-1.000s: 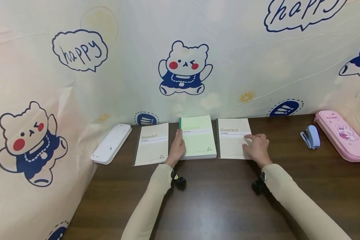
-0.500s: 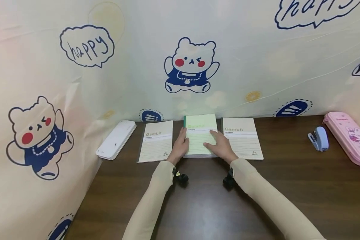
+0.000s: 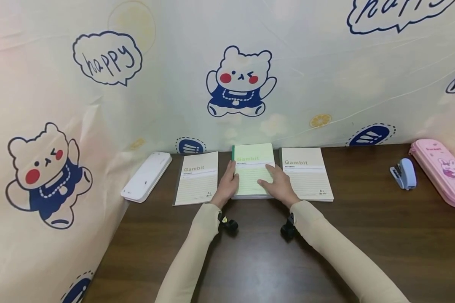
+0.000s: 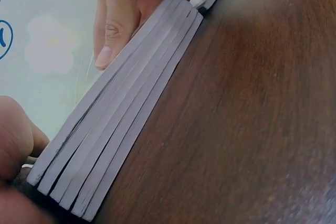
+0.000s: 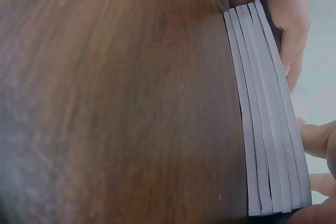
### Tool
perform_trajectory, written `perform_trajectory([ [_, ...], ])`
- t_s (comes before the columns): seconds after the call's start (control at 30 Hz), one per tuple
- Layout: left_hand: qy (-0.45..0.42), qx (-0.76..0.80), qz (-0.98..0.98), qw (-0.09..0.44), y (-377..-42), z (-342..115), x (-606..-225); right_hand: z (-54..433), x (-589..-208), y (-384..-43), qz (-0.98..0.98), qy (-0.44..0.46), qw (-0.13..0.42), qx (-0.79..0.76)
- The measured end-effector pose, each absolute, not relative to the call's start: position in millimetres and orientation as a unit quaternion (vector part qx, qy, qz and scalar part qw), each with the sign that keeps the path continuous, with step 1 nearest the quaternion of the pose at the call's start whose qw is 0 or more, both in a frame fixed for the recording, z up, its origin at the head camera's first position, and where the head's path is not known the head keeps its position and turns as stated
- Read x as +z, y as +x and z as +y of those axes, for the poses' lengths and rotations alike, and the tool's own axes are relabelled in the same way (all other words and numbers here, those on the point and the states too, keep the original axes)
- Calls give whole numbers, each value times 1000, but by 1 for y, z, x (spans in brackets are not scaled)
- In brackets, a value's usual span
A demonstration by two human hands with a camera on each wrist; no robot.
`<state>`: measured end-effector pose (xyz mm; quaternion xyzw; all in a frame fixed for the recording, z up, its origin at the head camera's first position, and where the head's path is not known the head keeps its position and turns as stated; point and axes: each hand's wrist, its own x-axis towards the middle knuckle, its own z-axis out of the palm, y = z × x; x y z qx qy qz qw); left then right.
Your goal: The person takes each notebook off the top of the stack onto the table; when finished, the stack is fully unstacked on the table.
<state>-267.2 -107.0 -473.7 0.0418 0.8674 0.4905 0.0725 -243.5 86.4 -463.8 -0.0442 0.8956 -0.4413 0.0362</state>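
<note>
A stack of several green-covered notebooks [image 3: 250, 179] lies between my hands on the dark table. My left hand [image 3: 226, 185] rests along the stack's left spine side, its fingers fairly straight. On the opposite side, my right hand [image 3: 282, 185] touches the right edge, with the thumb over the top cover. Low in the left wrist view, the near page edges [image 4: 121, 98] show small gaps between the books. Those page edges [image 5: 265, 108] appear more even in the right wrist view. Beige-covered notebooks lie on either side, one left [image 3: 197, 179] and one right [image 3: 307, 176].
A white oblong case [image 3: 147, 176] lies at the table's left end. Towards the right are a light blue stapler [image 3: 403, 174] and a pink pencil case [image 3: 445, 172]. A printed cloth [image 3: 288, 75] hangs behind the wooden table [image 3: 258, 256].
My right hand has moved left, from the right beige notebook to the right edge of the green stack. My left hand has stayed at the stack's left side. The last half second shows almost no movement.
</note>
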Motion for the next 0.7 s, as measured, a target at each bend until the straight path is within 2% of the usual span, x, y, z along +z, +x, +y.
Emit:
perform_trajectory([
  [0.2, 29, 520, 849, 82, -269, -104, -475, 92, -461, -244, 887, -21, 33, -461],
  [0.4, 24, 518, 851, 84, -268, -101, -474, 106, -453, -242, 874, 50, 17, -483],
  [0.7, 15, 506, 859, 75, -269, -106, -475, 153, -432, -235, 835, 108, -10, -540],
])
